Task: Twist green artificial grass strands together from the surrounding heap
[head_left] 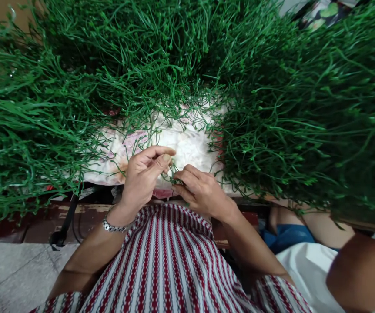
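Note:
My left hand [148, 171], with a metal watch band on its wrist, is closed with thumb and forefinger nearly pinched together. Close beside it on the right, my right hand [200, 187] is closed, its fingers curled around thin green plastic-looking stems [173, 168]. The stems run between both hands, just above the cloth near the table's front edge. Whether the left fingertips pinch a stem end is hard to make out, though stems touch them. Around the hands spreads a pale flowered cloth [190, 145] with loose stems on it.
Big heaps of green stems stand left [27, 130], at the back [161, 39] and right [305, 113]. A black strap [66, 221] hangs off the front edge at left. Another person's arm [360, 274] and white garment are close on the right. Tiled floor [8, 269] shows lower left.

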`<state>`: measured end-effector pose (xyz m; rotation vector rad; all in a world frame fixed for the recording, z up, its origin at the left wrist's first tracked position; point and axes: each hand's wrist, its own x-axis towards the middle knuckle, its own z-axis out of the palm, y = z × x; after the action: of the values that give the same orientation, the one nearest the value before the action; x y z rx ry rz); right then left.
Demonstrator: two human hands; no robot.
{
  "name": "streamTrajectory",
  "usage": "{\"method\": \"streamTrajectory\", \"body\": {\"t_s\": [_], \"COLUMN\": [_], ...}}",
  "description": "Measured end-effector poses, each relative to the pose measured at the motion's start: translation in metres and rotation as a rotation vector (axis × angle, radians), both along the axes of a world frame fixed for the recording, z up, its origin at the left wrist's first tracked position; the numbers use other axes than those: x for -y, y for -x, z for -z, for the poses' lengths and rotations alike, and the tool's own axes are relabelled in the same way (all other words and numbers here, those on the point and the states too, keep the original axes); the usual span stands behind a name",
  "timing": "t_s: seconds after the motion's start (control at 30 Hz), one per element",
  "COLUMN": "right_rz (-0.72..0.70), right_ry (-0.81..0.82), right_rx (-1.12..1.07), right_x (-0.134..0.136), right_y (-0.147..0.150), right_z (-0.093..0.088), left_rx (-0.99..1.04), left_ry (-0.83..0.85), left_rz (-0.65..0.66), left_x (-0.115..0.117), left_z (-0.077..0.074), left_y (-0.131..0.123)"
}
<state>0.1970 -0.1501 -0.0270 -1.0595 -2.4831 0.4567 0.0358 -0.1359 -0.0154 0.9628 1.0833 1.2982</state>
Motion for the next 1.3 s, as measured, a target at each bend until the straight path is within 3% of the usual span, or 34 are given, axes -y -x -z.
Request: {"method": "streamTrajectory", "body": {"t_s": [0.13, 0.23, 0.3, 0.43, 0.57, 0.7, 0.77, 0.87, 1.13, 1.3], "right_rz": [0.02, 0.029, 0.031, 0.031, 0.032, 0.032, 0.024, 0.002, -0.034, -0.019], "right_ry": [0.083, 0.197, 0.269, 0.327, 0.34, 0.255, 0.206, 0.174, 0.069, 0.012], "right_rx": [-0.31, -0.468, -0.534, -0.638, -0.663, -0.632, -0.598, -0.514, -0.339, -0.263], "right_x": [-0.001, -0.003, -0.004, -0.003, -0.002, -0.001, -0.001, -0.001, -0.004, -0.004], "right_y": [-0.004, -0.005, -0.004, 0.0, 0.001, 0.002, 0.002, 0.003, 0.004, 0.004], "right_z": [0.0, -0.004, -0.005, -0.004, -0.001, 0.001, 0.002, 0.003, -0.002, 0.001], "left_rx": [-0.309, -0.557, -0.627, -0.704, -0.694, -0.45, -0.325, -0.235, -0.395, -0.42], "left_ry": [-0.302, -0.55, -0.62, -0.682, -0.569, -0.236, -0.155, -0.162, -0.337, -0.264], "left_rz": [-0.047, 0.106, 0.204, 0.159, 0.192, 0.231, 0.284, 0.304, 0.163, 0.212], "left_x": [0.011, 0.018, 0.02, 0.02, 0.023, 0.027, 0.027, 0.026, 0.028, 0.029], "left_z": [-0.003, -0.002, 0.0, 0.003, 0.003, 0.008, 0.009, 0.009, 0.008, 0.013], "left_y": [0.01, 0.018, 0.019, 0.017, 0.014, 0.014, 0.015, 0.017, 0.014, 0.015]}}
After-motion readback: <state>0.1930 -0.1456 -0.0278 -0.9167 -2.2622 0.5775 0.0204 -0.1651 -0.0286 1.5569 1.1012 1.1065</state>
